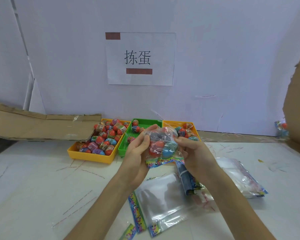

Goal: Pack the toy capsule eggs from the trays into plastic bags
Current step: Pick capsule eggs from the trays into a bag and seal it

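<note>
Left grip (138, 150) and right grip (196, 154) raised, palms facing inward, both clutching plastic bag (164, 135) (capsule eggs (157, 147) inside).

paper sign (140, 58) was taped to white wall (223, 49) | flattened cardboard (33, 125) lay far left | torn cardboard (298, 94) stood right | table (33, 179) bore scratches

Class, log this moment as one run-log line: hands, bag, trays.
left hand: holds egg bag | right hand: grips egg bag | trays: eggs in all three | table: empty bags
</note>
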Action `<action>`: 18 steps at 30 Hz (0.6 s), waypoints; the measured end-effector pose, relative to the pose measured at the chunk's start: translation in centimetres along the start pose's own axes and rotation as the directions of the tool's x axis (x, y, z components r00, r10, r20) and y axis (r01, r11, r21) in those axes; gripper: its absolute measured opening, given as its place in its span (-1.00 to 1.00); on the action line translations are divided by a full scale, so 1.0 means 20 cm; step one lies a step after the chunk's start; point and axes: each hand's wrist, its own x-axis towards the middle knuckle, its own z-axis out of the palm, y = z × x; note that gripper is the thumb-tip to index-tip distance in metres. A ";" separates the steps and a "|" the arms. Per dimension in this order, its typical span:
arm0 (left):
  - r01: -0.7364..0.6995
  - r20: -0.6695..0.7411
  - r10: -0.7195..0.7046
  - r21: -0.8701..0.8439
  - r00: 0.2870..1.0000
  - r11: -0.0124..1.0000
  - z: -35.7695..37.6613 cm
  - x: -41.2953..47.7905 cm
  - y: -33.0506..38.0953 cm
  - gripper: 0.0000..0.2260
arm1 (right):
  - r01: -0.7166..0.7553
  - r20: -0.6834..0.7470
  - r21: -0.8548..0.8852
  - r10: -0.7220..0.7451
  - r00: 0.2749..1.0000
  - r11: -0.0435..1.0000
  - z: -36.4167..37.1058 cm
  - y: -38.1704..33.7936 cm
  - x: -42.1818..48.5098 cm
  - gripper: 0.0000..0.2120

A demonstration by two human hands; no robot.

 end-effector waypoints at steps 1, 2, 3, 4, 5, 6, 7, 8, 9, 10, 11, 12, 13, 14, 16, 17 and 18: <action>0.006 0.015 -0.005 -0.016 1.000 1.000 0.00 0.00 0.00 -0.67 | -0.031 0.022 0.055 0.030 0.999 0.998 0.00 0.01 0.00 -0.82; 0.012 0.027 -0.011 -0.035 1.000 0.999 0.00 -0.01 0.00 -0.66 | -0.064 0.038 0.106 0.060 0.997 0.992 0.00 0.01 0.00 -0.71; 0.019 0.038 -0.017 -0.053 0.999 0.998 0.00 -0.01 0.00 -0.66 | -0.081 0.045 0.141 0.075 0.996 0.987 0.01 0.01 0.00 -0.63; 0.025 0.046 -0.022 -0.067 0.999 0.997 -0.01 -0.01 0.00 -0.67 | -0.094 0.063 0.165 0.085 0.994 0.982 0.01 0.01 0.00 -0.61; 0.032 0.053 -0.028 -0.071 0.998 0.997 -0.01 -0.02 0.00 -0.67 | -0.102 0.081 0.162 0.090 0.993 0.982 0.01 0.01 0.00 -0.65; 0.037 0.058 -0.033 -0.066 0.998 0.997 -0.01 -0.02 0.00 -0.68 | -0.107 0.088 0.142 0.095 0.992 0.984 0.02 0.01 -0.01 -0.72; 0.042 0.064 -0.038 -0.057 0.997 0.998 0.00 -0.02 0.00 -0.68 | -0.110 0.084 0.108 0.101 0.991 0.988 0.02 0.00 -0.01 -0.80; 0.045 0.071 -0.042 -0.050 0.997 0.998 0.00 -0.02 0.00 -0.68 | -0.109 0.081 0.083 0.103 0.991 0.991 0.02 0.01 -0.01 -0.83; 0.045 0.075 -0.041 -0.049 0.996 0.998 0.00 -0.02 0.00 -0.68 | -0.103 0.081 0.052 0.099 0.992 0.993 0.01 0.02 -0.01 -0.81; 0.039 0.078 -0.034 -0.057 0.996 0.998 -0.01 -0.02 0.00 -0.68 | -0.083 0.073 0.027 0.081 0.994 0.996 0.01 0.03 -0.01 -0.75; 0.029 0.080 -0.024 -0.067 0.997 0.997 -0.01 -0.01 0.00 -0.67 | -0.065 0.055 0.010 0.064 0.996 0.998 0.02 0.03 -0.01 -0.69; 0.020 0.081 -0.014 -0.074 0.997 0.997 -0.02 -0.01 0.00 -0.66 | -0.033 0.028 0.002 0.032 0.999 0.999 0.02 0.05 0.00 -0.70; 0.015 0.079 -0.009 -0.074 0.997 0.997 -0.02 -0.01 0.00 -0.66 | 0.001 -0.008 -0.014 -0.001 1.000 1.000 0.03 0.06 0.00 -0.81; 0.016 0.075 -0.011 -0.070 0.997 0.997 -0.02 -0.01 0.00 -0.66 | 0.019 -0.042 -0.034 -0.020 0.999 0.999 0.04 0.06 0.00 -0.88; 0.021 0.070 -0.018 -0.049 0.997 0.999 -0.03 -0.01 0.00 -0.64 | 0.079 -0.101 -0.095 -0.089 0.991 0.992 0.02 0.08 0.01 -0.78; 0.018 0.067 -0.017 -0.025 0.998 1.000 -0.03 -0.01 0.00 -0.63 | 0.129 -0.118 -0.140 -0.146 0.982 0.982 0.02 0.09 0.01 -0.75; 0.009 0.061 -0.010 0.009 0.998 1.000 -0.03 0.00 0.00 -0.61 | 0.176 -0.135 -0.196 -0.204 0.970 0.965 0.02 0.09 0.01 -0.72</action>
